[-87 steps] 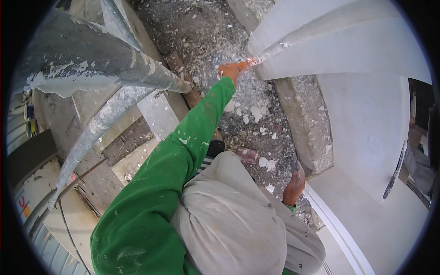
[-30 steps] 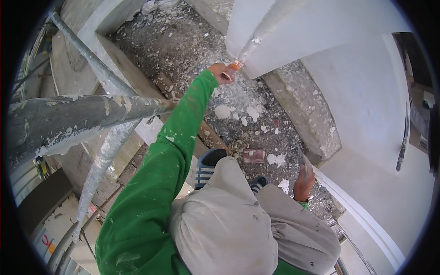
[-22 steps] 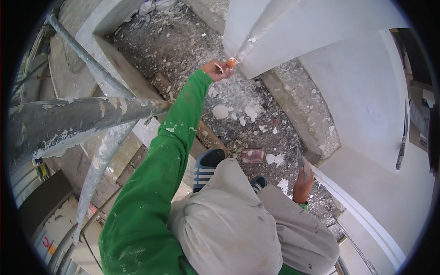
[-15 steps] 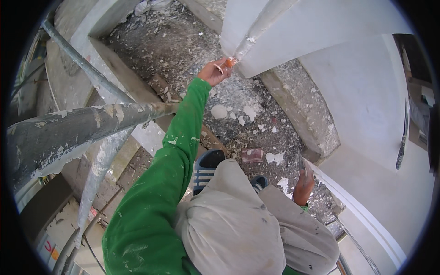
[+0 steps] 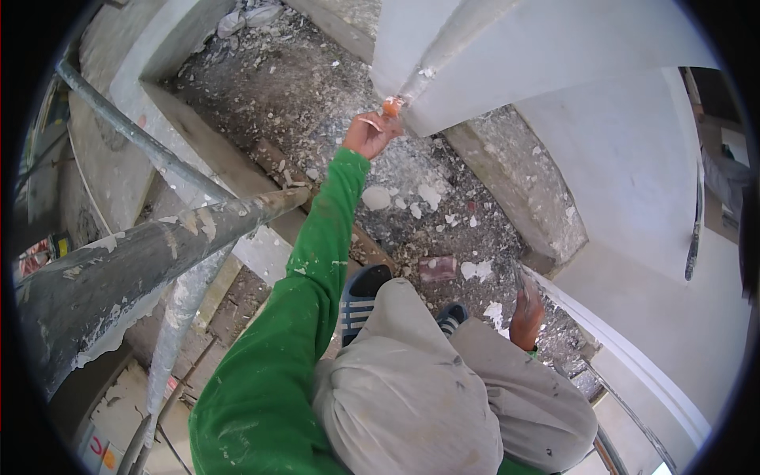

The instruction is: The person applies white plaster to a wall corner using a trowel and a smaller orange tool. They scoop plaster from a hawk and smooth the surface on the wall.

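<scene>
My left hand [image 5: 372,136], arm in a green sleeve, reaches forward to the foot of a white wall corner. It is closed on a small orange-handled tool [image 5: 392,107], whose working end is against or very close to the rough grey plaster strip [image 5: 418,81] along the corner. A thin pale strip [image 5: 370,124] shows across the fingers. At lower right my right hand [image 5: 526,317] is beside the white ledge edge [image 5: 566,305]. Its dusty fingers look stretched forward; I make out nothing held in them.
A paint-spattered pipe [image 5: 150,261] crosses from the left, near my left arm. Plaster flakes [image 5: 377,197] and a reddish block [image 5: 437,268] litter the rough floor. My sandalled feet [image 5: 360,301] stand behind them. A concrete step [image 5: 518,178] runs along the right wall.
The view has shifted slightly. My left hand with the orange-handled tool has turned a little at the corner, with more of the back of the hand showing. The right hand has stayed by the ledge.
</scene>
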A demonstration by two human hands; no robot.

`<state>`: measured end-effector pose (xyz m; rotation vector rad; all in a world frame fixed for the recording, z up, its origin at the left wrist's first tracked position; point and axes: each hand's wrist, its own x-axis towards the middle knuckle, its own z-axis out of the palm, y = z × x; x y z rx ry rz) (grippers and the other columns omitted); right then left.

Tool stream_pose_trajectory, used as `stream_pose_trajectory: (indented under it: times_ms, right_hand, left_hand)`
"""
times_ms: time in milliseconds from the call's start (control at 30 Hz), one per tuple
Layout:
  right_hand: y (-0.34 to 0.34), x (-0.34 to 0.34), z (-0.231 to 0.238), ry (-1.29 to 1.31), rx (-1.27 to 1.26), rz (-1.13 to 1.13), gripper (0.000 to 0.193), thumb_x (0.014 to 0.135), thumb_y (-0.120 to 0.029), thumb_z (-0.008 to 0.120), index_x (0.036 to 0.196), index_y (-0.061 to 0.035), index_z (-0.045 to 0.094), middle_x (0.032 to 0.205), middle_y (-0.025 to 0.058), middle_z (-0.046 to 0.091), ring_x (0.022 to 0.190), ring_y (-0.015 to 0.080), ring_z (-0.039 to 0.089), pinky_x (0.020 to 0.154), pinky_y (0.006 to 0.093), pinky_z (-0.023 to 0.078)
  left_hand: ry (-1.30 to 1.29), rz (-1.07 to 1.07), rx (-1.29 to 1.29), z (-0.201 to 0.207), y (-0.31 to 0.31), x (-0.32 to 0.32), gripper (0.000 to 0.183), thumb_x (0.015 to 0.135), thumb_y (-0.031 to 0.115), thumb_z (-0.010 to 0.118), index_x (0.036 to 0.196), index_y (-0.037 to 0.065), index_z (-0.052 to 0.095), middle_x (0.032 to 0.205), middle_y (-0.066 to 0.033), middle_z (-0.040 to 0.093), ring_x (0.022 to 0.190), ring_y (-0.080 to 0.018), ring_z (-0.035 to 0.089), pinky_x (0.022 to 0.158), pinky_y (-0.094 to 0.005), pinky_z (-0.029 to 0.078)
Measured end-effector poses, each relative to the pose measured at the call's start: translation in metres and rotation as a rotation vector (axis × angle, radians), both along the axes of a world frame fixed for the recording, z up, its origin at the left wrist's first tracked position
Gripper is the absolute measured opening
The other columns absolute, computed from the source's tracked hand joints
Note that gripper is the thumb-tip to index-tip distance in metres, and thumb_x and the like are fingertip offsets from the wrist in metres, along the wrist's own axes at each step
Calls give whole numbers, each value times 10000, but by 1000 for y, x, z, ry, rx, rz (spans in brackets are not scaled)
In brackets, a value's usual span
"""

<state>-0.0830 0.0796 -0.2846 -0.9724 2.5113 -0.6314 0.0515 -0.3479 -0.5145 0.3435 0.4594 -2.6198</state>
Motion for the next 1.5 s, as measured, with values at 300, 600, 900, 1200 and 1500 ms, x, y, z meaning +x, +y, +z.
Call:
stream_pose_trajectory:
  times_ms: [300, 600, 900, 1200, 1500]
  right_hand:
    - [4, 5, 0, 21, -1, 18, 303, 929, -52, 457, 1195, 23, 581, 1172, 231, 606, 1118, 376, 567, 965, 397, 420]
    - [6, 3, -4, 0, -22, 34, 296, 928, -27, 452, 1191, 29, 576, 1171, 228, 605, 1119, 371, 569, 970, 398, 423]
    - [2, 1, -2, -13, -31, 19, 303, 920, -18, 447, 1191, 26, 576, 1169, 230, 603, 1120, 372, 567, 965, 402, 424]
    - [22, 3, -14, -36, -26, -4, 313, 938, -62, 434, 1201, 38, 571, 1180, 230, 604, 1122, 365, 572, 973, 398, 421]
    - [20, -2, -11, -31, 26, -23, 318, 937, -69, 429, 1200, 36, 573, 1188, 227, 600, 1134, 366, 561, 982, 400, 409]
  left_hand:
    - [49, -143, -53, 45, -15, 11, 454, 684, -143, 391, 1131, -86, 333, 999, -178, 383, 796, -196, 410, 582, -223, 454]
    - [156, -139, -95, 144, -8, 13, 472, 714, -103, 407, 1181, -76, 344, 1043, -182, 406, 830, -207, 457, 561, -234, 452]
    - [26, -157, -522, 219, -13, 39, 365, 854, 3, 478, 1213, -21, 417, 1071, -98, 490, 833, -166, 490, 576, -242, 500]
    - [-876, -206, -590, -8, 31, 65, 244, 936, 130, 561, 1130, -14, 528, 1124, -121, 573, 990, -223, 571, 815, -404, 507]
    - [-1411, -476, -1239, -62, -6, 28, 298, 925, 186, 552, 1144, -14, 526, 1012, -169, 642, 850, -239, 647, 696, -386, 547]
